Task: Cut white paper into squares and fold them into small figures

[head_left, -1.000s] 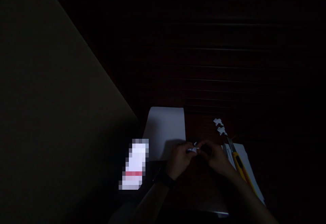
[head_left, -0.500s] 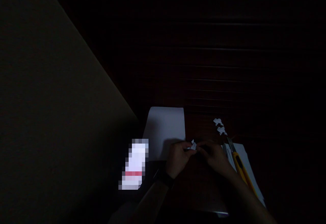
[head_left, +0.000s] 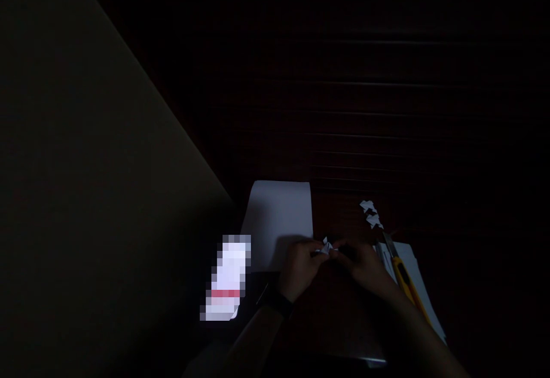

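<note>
Between my two hands is a small piece of folded white paper with pointed corners. My left hand pinches its left side, and a dark band circles that wrist. From the other side, my right hand grips the paper's right edge between thumb and finger. Dim light hides the finer folds. A larger white sheet lies behind and partly under my left hand. Several small folded paper pieces rest beyond my right hand.
Right of my right hand, a yellow utility knife with its blade out lies on a stack of white paper. A bright, pixelated screen glows at the left. The dark wooden table meets a pale wall on the left.
The folded paper has turned slightly between my fingers, and my right fingers have shifted a little on it. Everything else stays in place.
</note>
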`<state>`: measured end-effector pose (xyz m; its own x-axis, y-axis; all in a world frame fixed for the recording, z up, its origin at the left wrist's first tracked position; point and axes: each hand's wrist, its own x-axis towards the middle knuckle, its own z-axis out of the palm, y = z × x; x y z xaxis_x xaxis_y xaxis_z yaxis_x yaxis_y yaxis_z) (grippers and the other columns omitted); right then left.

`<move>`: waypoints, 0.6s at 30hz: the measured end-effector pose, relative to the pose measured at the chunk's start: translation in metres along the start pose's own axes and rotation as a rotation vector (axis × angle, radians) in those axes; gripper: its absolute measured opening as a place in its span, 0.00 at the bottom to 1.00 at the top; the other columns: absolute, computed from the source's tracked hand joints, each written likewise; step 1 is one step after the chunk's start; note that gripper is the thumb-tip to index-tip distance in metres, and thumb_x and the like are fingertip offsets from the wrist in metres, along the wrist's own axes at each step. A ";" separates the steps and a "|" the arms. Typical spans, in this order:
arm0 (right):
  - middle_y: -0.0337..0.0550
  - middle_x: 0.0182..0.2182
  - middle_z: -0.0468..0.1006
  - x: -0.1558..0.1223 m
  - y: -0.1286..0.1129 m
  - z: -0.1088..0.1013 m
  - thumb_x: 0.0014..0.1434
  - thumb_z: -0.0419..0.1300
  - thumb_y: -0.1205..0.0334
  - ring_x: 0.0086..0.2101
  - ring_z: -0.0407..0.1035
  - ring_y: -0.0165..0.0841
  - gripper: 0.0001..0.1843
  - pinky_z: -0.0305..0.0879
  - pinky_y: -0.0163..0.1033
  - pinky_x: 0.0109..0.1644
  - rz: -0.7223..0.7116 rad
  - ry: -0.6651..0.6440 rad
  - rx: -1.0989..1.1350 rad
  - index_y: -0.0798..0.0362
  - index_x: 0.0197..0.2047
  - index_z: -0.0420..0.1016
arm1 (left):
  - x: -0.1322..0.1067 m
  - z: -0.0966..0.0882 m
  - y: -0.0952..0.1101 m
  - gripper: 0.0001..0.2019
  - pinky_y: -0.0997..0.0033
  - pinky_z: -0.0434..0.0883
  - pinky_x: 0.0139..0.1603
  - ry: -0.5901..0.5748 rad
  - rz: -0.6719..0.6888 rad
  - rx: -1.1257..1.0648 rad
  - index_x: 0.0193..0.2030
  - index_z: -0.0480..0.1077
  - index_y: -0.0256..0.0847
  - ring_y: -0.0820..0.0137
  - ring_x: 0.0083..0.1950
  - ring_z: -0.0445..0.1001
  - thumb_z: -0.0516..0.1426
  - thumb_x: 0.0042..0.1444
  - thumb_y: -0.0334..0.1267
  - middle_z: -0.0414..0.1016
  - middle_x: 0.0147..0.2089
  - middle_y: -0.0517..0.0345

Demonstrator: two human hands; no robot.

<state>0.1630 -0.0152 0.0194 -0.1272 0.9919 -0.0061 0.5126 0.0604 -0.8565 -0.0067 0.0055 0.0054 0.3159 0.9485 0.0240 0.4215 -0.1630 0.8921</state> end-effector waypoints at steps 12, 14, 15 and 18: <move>0.41 0.35 0.77 0.000 0.004 0.000 0.59 0.52 0.57 0.36 0.71 0.36 0.10 0.64 0.39 0.41 -0.040 -0.033 -0.066 0.50 0.39 0.71 | 0.000 -0.001 0.006 0.09 0.71 0.67 0.46 0.001 0.081 0.112 0.37 0.75 0.45 0.69 0.42 0.73 0.56 0.52 0.30 0.77 0.39 0.60; 0.41 0.36 0.77 0.000 0.004 -0.001 0.59 0.52 0.56 0.37 0.71 0.36 0.11 0.64 0.39 0.41 -0.033 -0.037 -0.049 0.50 0.40 0.71 | -0.001 -0.001 0.005 0.09 0.71 0.66 0.46 -0.001 0.101 0.115 0.37 0.75 0.45 0.69 0.42 0.73 0.55 0.52 0.30 0.77 0.40 0.60; 0.41 0.36 0.77 0.000 0.003 -0.001 0.59 0.53 0.55 0.37 0.71 0.36 0.11 0.64 0.39 0.41 -0.026 -0.037 -0.043 0.50 0.40 0.71 | -0.001 -0.001 0.005 0.09 0.71 0.66 0.46 -0.002 0.105 0.114 0.37 0.75 0.45 0.69 0.42 0.72 0.55 0.52 0.30 0.77 0.40 0.60; 0.42 0.35 0.77 -0.001 0.002 -0.002 0.58 0.53 0.54 0.36 0.71 0.36 0.12 0.64 0.39 0.41 -0.005 -0.036 -0.031 0.51 0.40 0.72 | -0.001 -0.001 0.004 0.10 0.71 0.67 0.46 -0.012 0.105 0.094 0.37 0.75 0.45 0.69 0.42 0.72 0.55 0.53 0.30 0.77 0.40 0.60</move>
<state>0.1654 -0.0157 0.0185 -0.1598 0.9869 -0.0211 0.5380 0.0691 -0.8401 -0.0062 0.0043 0.0097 0.3727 0.9215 0.1094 0.4628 -0.2867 0.8388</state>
